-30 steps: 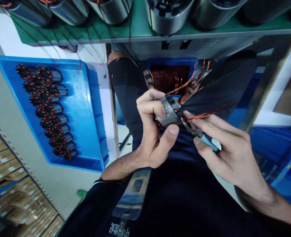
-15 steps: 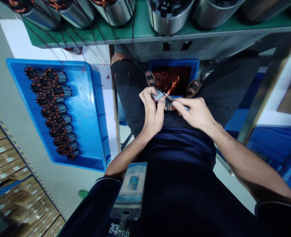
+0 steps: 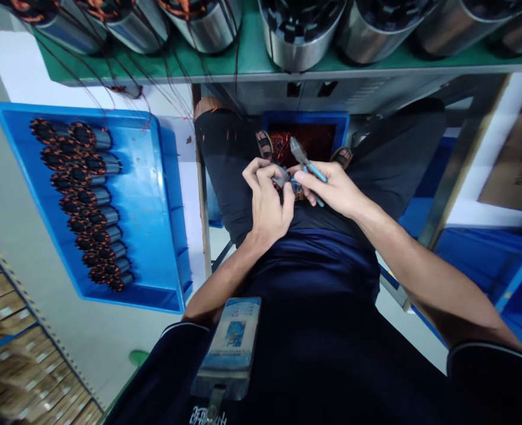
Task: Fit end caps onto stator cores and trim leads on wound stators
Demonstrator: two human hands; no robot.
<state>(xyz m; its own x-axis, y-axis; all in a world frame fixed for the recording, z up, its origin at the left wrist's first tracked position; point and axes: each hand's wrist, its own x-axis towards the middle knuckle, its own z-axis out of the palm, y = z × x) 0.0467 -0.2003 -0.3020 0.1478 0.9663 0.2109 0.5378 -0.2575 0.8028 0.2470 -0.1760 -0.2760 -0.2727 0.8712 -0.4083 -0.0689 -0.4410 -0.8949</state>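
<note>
Above my lap, my left hand (image 3: 268, 198) is closed around a small metal motor stator (image 3: 282, 176), whose body is mostly hidden by my fingers. My right hand (image 3: 334, 188) grips pliers with light blue handles (image 3: 315, 172); their grey jaws point up and away from the stator. Some fingers of my right hand also reach the stator's near side. Below, between my feet, a blue bin (image 3: 341, 124) holds a heap of copper wire scraps (image 3: 282, 144).
On the left stands a blue tray (image 3: 143, 177) with rows of copper-wound stators (image 3: 97, 195). Across the front runs a green bench (image 3: 247, 62) bearing large metal cylinders (image 3: 212, 26), with thin wires hanging over its edge. A cardboard box (image 3: 519, 156) lies at right.
The pliers' jaws have come off the stator and swung upward in my right hand. The bright strand of copper wire beside the stator no longer shows. My left hand keeps its hold.
</note>
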